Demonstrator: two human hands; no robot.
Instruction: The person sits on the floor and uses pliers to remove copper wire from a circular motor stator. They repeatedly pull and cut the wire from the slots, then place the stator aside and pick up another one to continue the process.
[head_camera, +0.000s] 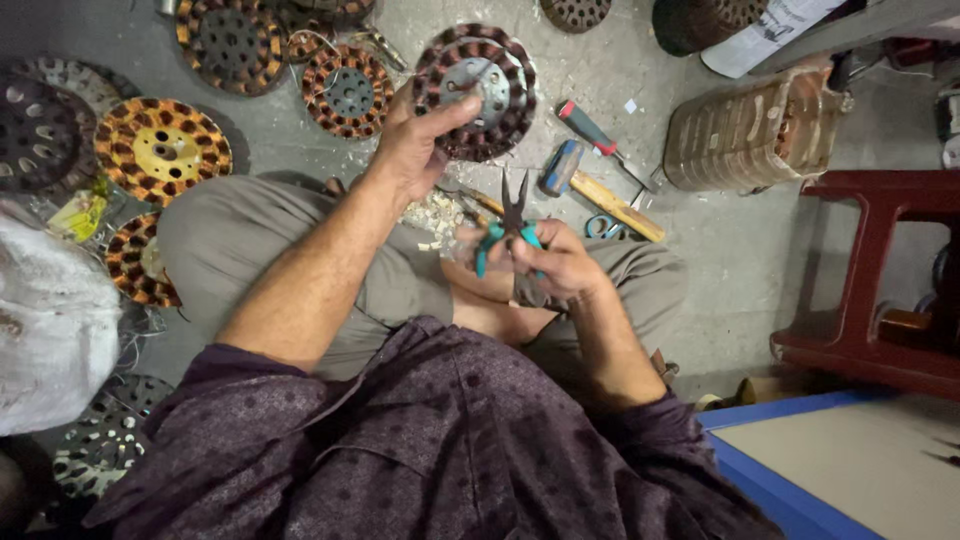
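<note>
Sitting on grey concrete floor (620, 75); wound stators (162, 148) scattered, red stool (880, 270) beside.

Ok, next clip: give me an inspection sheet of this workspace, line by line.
Surface: grey concrete floor, dusty, person seated on it.
Job's things: round wound stator raised in left hand; teal-handled pliers in right hand, tips up.
Clutter: more stators at left, red-handled screwdriver, wooden-handled hammer, white scraps, taped coil bundle.
Grippers: both hands closed on their items.
Cables: loose wire by the left knee.
Surroundings: red stool, blue-edged board, white sack.
</note>
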